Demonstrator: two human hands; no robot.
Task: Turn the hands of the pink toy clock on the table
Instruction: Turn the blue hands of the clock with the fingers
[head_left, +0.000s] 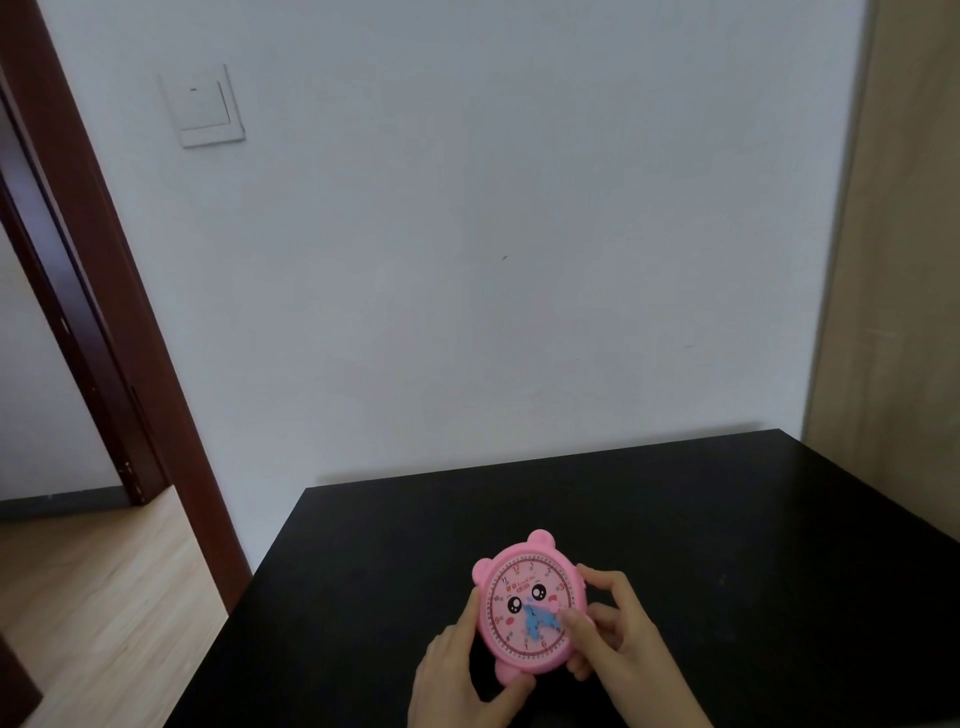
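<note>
Pink toy clock (530, 605): round, two ears on top, cartoon face on dial, red numerals. Blue hands (537, 619) point lower right. Face tilted up, on black table (727, 519).

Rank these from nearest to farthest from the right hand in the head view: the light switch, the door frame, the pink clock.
1. Pink clock: touching the right hand, on the black table.
2. Door frame: off to the left, past the table's edge.
3. Light switch: high on the wall, upper left.
</note>
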